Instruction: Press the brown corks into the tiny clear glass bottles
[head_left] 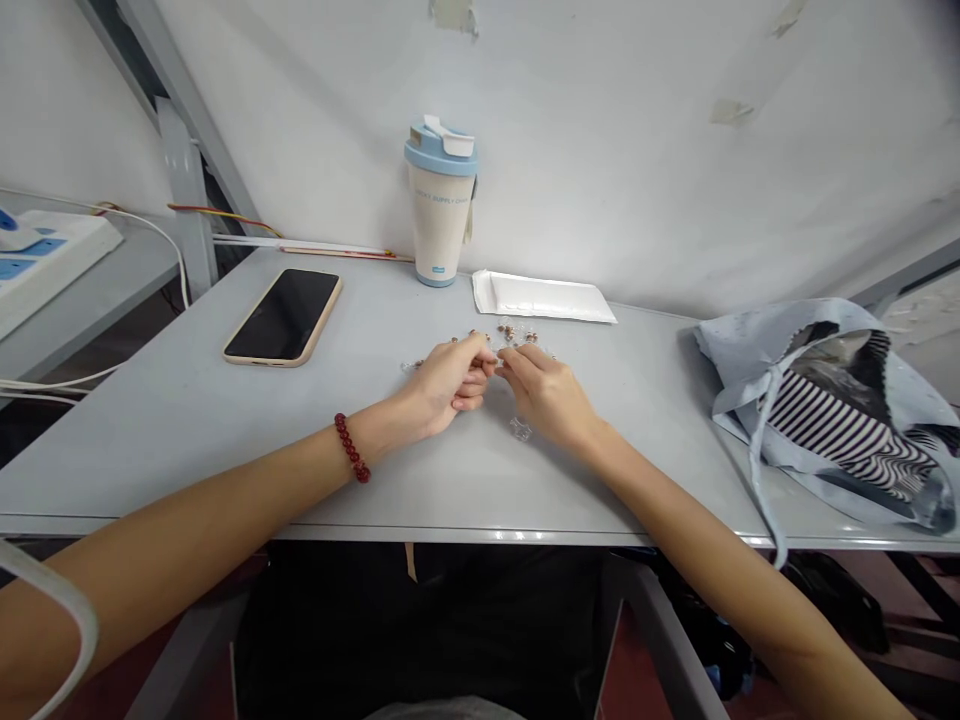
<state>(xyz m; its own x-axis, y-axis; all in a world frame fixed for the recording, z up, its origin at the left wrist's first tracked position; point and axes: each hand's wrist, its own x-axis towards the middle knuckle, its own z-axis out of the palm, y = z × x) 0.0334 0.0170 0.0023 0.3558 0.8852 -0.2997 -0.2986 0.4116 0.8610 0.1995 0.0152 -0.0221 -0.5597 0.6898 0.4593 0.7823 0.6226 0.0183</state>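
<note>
My left hand (pixel 450 378) and my right hand (pixel 547 392) sit close together over the middle of the grey desk (pixel 225 440), their fingertips meeting. Both pinch a small pale item (pixel 496 360), mostly hidden by the fingers. Several small copper-coloured beads (pixel 510 331) lie just beyond my fingers, and a small clear bead (pixel 410 366) lies left of my left hand. A clear crystal-like piece (pixel 520 430) sits under my right palm's edge. A dark red bead bracelet (pixel 351 447) circles my left wrist.
A black phone in a tan case (pixel 283 317) lies at the left, behind it a blue-lidded cream shaker bottle (pixel 440 205). A white padded envelope (pixel 544 297) lies against the wall. A blue cloth bag with striped fabric (pixel 840 415) sits at the right; a power strip (pixel 45 260) and cables are far left.
</note>
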